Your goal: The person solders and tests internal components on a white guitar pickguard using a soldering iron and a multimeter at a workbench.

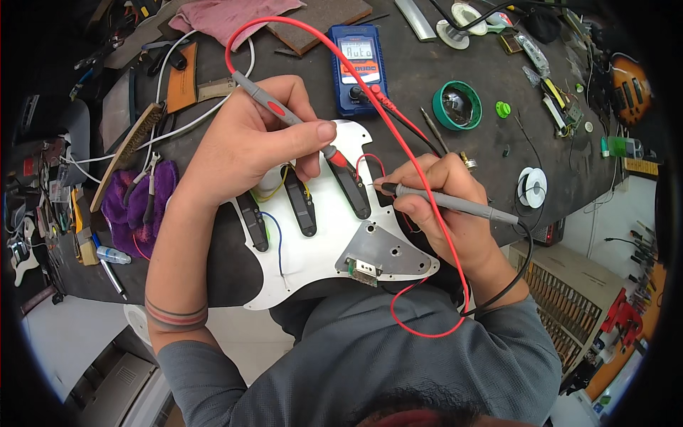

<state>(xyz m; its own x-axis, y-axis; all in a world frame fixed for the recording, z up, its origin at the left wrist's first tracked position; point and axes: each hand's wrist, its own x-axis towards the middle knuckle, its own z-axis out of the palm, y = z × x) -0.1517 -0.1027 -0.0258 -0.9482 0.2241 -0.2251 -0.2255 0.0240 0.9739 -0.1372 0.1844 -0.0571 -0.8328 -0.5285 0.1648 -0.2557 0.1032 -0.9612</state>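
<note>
A purple cloth shows at left, a white spool at right, a sunburst electric guitar at upper right.

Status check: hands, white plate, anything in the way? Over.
Left hand holding red-tipped probe; right hand holding black-tipped probe. White plate between hands, tip contact unclear. Red lead crosses in front of right hand.

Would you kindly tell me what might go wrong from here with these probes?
The red-tipped probe in the left hand could slip and snag the thin red wire looping close by. The red lead crosses in front of the right hand and its black-tipped probe, so a snag might jerk either probe. The white pickguard lies near the table's front edge, so a bump may shift it.
</note>
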